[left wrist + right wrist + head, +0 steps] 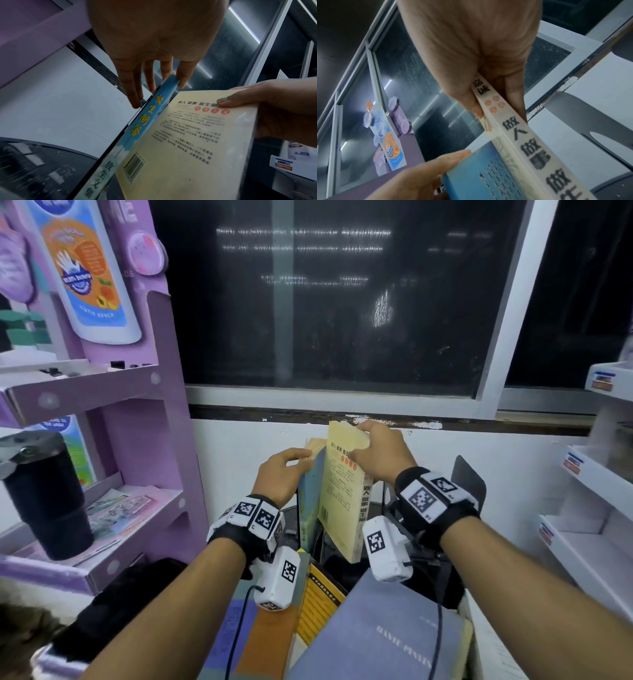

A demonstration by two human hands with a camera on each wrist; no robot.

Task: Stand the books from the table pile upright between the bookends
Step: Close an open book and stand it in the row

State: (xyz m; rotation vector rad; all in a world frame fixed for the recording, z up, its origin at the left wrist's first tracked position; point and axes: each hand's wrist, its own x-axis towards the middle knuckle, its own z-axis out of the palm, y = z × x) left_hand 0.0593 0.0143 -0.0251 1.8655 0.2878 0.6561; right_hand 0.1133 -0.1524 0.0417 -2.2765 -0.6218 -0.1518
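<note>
Left fingers [130,83] pinch blue book [149,112] (yellow lettering); cream book [180,142] beside

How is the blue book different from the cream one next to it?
The blue book has yellow spine lettering; the cream book has black. The blue book's top sits lower than the cream book's. The left hand holds the blue book's top; the right hand pinches the cream book's. Both stand roughly upright, side by side.

Dim indoor light left the window [342,302] black with streaked lamp reflections, while the purple shelf [102,392] left of it bowed and blurred, and both wrist views were soft.
</note>
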